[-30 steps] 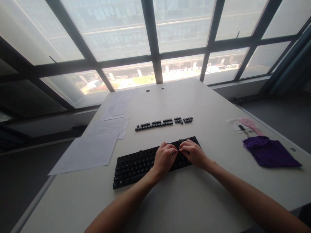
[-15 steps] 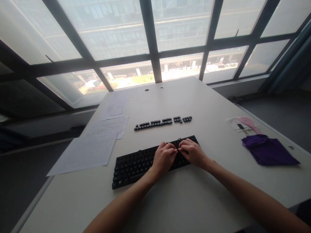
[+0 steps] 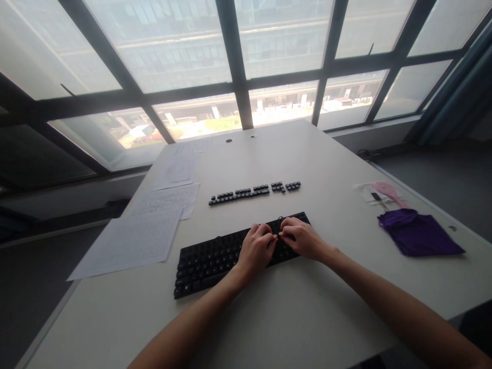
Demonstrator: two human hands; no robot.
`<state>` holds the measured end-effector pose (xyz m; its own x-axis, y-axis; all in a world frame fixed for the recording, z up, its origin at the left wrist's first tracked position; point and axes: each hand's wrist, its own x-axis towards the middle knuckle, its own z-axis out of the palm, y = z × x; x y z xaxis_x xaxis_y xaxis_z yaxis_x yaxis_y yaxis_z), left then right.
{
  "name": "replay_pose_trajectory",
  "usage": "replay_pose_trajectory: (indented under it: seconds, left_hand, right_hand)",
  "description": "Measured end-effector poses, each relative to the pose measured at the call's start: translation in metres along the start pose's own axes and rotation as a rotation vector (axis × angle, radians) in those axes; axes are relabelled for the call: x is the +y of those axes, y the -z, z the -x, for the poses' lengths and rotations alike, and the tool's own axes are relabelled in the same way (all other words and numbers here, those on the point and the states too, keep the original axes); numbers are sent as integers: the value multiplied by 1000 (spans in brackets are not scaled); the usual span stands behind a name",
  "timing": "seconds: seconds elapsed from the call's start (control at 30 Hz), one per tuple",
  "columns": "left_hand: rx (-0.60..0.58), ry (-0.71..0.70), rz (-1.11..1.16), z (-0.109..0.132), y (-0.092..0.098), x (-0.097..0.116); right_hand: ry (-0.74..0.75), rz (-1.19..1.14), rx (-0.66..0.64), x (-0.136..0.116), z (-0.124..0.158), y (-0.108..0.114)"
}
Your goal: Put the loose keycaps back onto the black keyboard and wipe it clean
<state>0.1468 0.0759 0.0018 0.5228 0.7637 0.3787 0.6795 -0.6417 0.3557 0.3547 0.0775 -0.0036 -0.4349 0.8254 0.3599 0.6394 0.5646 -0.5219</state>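
A black keyboard [image 3: 215,261] lies at a slant on the white table [image 3: 326,318], its left end nearer the person. Pale legends on its keys are too small to read, as is the mark on a key near the lower left corner. The left hand [image 3: 257,247] and right hand [image 3: 300,237] meet over the right part of the keyboard, fingers curled, fingertips very close together with a narrow gap showing. Whether either hand pinches something cannot be told.

Beyond the keyboard, loose black keycaps [image 3: 240,195] sit in 3 groups, the longest on the left; their legends cannot be made out. Sheets of paper [image 3: 126,241] along the left side bear faint lines of writing, also unreadable. On the right, a purple cloth [image 3: 423,233] lies beside a pink round-headed object [image 3: 386,189] and a thin dark-handled tool [image 3: 375,197].

Compared with 1.0 s ago, the whole view has shifted slightly, with everything on the table farther left; the hands remain at about the same place on the keyboard, and the 3 keycap groups keep their layout.
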Motion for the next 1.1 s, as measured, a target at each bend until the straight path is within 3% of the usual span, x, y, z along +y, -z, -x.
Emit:
replay_pose_trajectory:
  seconds: [0.37, 0.53, 0.63, 0.77, 0.93, 1.1]
  left_hand:
    - [16, 23, 39, 2, -3, -1]
    - [9, 104, 142, -7, 5, -2]
    - [16, 137, 191, -30, 9, -8]
    - [47, 127, 105, -83, 0, -23]
    - [-16, 163, -88, -145, -32, -38]
    - [-51, 145, -141, -169, -55, -44]
  right_hand:
    - [10, 81, -34, -3, -1, 1]
    - [3, -21, -6, -1, 0, 2]
    - [-38, -109, 116, 16, -8, 11]
    - [-207, 47, 332, 62, -37, 28]
    - [-275, 285, 238, 112, -75, 30]
    - [-228, 402, 131, 124, -93, 21]
